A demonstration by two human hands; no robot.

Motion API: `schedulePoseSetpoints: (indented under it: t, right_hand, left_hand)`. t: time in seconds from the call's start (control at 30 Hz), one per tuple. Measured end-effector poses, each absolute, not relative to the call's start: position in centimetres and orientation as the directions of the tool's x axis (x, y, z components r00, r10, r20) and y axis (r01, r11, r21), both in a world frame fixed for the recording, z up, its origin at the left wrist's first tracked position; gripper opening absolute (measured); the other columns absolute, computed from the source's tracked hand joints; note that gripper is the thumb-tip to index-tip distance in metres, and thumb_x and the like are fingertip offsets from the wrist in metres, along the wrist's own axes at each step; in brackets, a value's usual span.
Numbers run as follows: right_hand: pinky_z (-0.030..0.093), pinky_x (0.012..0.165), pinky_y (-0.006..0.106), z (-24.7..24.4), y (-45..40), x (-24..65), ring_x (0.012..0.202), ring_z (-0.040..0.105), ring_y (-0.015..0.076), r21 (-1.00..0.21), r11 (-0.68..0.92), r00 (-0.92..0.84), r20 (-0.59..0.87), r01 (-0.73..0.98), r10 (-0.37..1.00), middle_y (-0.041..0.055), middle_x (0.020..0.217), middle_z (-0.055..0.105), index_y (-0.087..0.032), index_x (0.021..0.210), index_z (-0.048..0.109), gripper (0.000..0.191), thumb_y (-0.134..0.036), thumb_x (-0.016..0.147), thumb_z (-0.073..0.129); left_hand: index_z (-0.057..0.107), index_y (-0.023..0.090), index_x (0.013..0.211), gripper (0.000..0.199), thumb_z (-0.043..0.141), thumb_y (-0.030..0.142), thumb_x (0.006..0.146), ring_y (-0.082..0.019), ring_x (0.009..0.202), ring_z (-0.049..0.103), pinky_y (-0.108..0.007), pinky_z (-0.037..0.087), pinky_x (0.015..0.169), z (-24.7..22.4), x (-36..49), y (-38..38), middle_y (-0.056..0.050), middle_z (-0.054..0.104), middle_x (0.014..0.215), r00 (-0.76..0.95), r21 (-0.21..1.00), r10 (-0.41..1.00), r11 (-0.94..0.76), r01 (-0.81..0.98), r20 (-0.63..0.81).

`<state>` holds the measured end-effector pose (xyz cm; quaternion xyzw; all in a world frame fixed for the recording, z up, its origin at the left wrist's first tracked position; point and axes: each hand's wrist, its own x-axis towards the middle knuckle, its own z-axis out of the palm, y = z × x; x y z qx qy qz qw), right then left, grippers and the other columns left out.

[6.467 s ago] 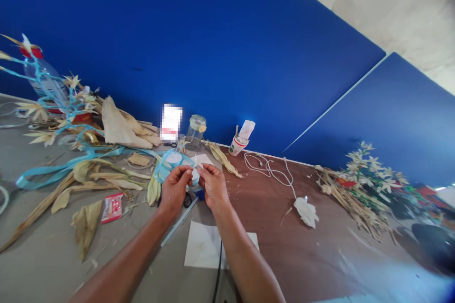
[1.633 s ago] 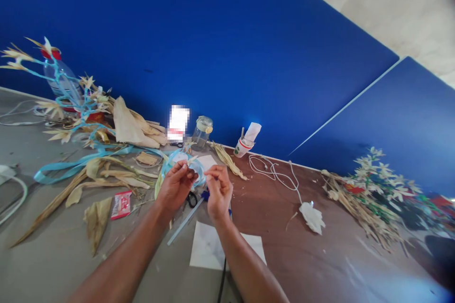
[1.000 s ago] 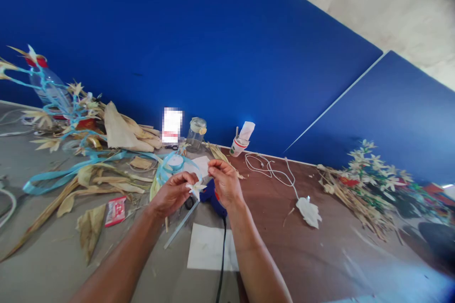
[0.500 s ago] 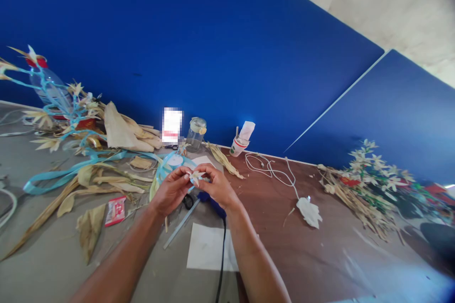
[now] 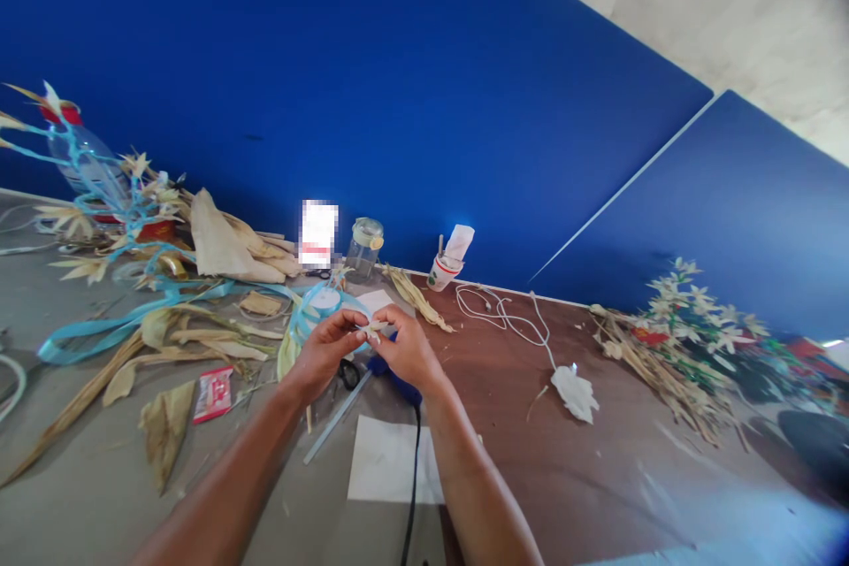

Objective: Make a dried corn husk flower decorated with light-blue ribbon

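Note:
Between my two hands is a small cream corn husk flower, its petals partly hidden by the fingertips. My left hand pinches it from the left, thumb against forefinger. From the right, my right hand grips the same flower with its fingertips. Light blue ribbon curls just behind the left hand. A blue tool with a black cord lies under the right hand, mostly covered. Black scissor-like loops and a pale flat strip lie below the hands.
Dried corn husks and blue-stemmed husk flowers crowd the left. A glass jar, a paper cup and a white cable line the blue partition. White paper lies in front; white flowers stand right.
The flower has been turned in my fingertips, so its petals show less openly than before. Both hands stay closed on it in nearly the same place. The view has shifted slightly.

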<state>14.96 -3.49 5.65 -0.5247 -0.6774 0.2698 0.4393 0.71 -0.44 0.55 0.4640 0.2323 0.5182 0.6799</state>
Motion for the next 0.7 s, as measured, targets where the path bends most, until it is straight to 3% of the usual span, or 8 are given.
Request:
schedulePoseSetpoints:
  t: [0.17,0.33,0.47,0.7]
  right_hand:
    - [0.041,0.067,0.026,5.9,-3.6,15.1,0.07,0.052,0.0148,-0.829,0.254,-0.05,0.265,0.498,0.963,-0.0021,0.069,0.056,-0.019,0.073,0.057,0.003,-0.021,0.071,0.057]
    - [0.042,0.07,0.026,5.6,-3.3,15.0,0.072,0.052,0.0144,-0.874,0.269,-0.076,0.26,0.404,0.962,-0.0015,0.072,0.057,-0.018,0.074,0.057,0.007,-0.023,0.07,0.059]
    - [0.042,0.068,0.026,5.1,-3.1,14.6,0.069,0.052,0.014,-0.941,0.214,-0.06,0.205,0.262,0.977,-0.0018,0.071,0.057,-0.018,0.075,0.058,0.012,-0.027,0.068,0.064]
    - [0.042,0.063,0.026,4.2,-3.2,12.8,0.06,0.051,0.0123,-0.992,0.066,0.08,0.058,-0.105,0.995,-0.0029,0.062,0.058,-0.019,0.068,0.06,0.019,-0.034,0.062,0.07]
  left_hand:
    - [0.065,0.018,0.074,0.017,0.073,0.032,0.07,-0.014,0.072,0.054,-0.026,0.041,0.069,0.6,1.1,-0.5,-0.001,0.061,0.075,0.261,0.926,0.948,-0.074,-0.37,0.18]
    - [0.066,0.019,0.073,0.014,0.068,0.033,0.072,-0.017,0.08,0.056,-0.028,0.042,0.076,0.8,1.3,-0.6,-0.002,0.062,0.079,0.112,0.936,0.954,-0.244,-0.252,0.279]
    - [0.065,0.019,0.074,0.012,0.065,0.031,0.073,-0.017,0.078,0.055,-0.028,0.042,0.075,1.0,1.4,-0.8,-0.001,0.062,0.077,0.045,0.941,0.954,-0.283,-0.186,0.296]
    - [0.068,0.023,0.072,0.004,0.069,0.021,0.07,-0.02,0.081,0.053,-0.029,0.041,0.08,1.5,1.5,-1.5,-0.002,0.061,0.077,-0.05,0.903,0.934,-0.355,-0.243,0.354]
